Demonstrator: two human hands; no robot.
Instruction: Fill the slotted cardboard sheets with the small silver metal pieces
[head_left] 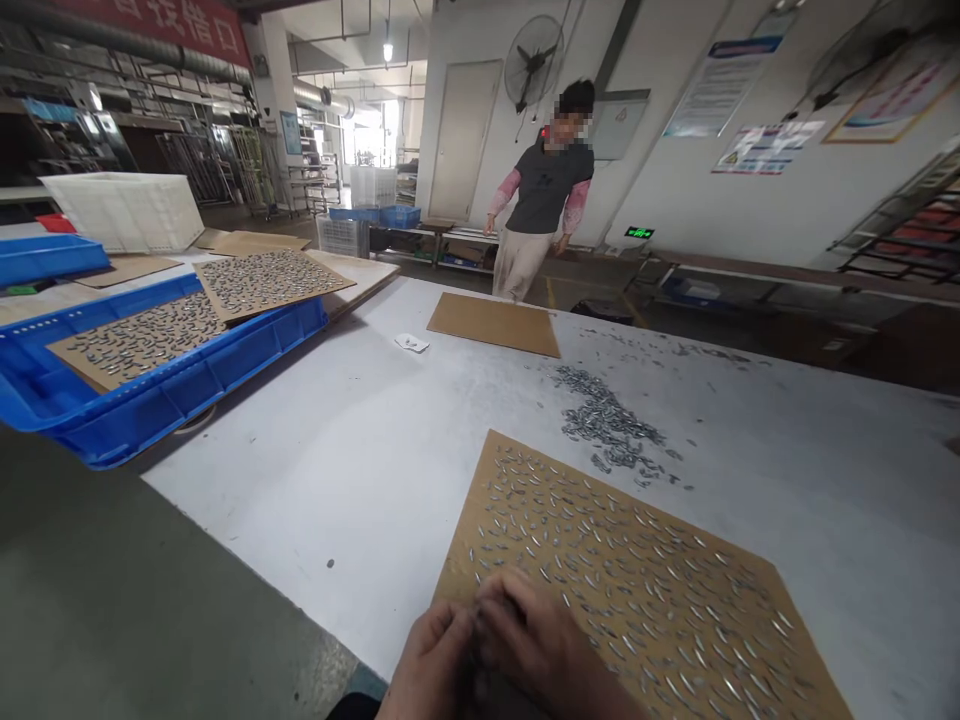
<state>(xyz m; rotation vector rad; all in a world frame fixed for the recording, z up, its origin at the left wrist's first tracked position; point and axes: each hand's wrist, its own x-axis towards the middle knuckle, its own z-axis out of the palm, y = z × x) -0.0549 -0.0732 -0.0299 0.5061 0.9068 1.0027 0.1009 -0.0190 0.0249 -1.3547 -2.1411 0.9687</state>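
Observation:
My left hand [433, 655] and my right hand [536, 640] are close together at the near left edge of a brown cardboard sheet [466, 525]. Both have curled fingers and pressed-in thumbs. Whatever lies between them is dark and too hidden to name. Small curved silvery metal pieces [600, 560] lie spread over the sheet in rough rows. Beyond its far edge, a loose heap of similar grey pieces [607, 420] rests on the white tabletop [322, 420].
A blue crate [187, 365] at the left bears cardboard sheets covered with pieces [274, 280]. Another cardboard sheet [495, 325] and a scrap of white paper [412, 343] lie on the table. A person [551, 185] stands past the far edge. A white bin [124, 212] stands behind the crate.

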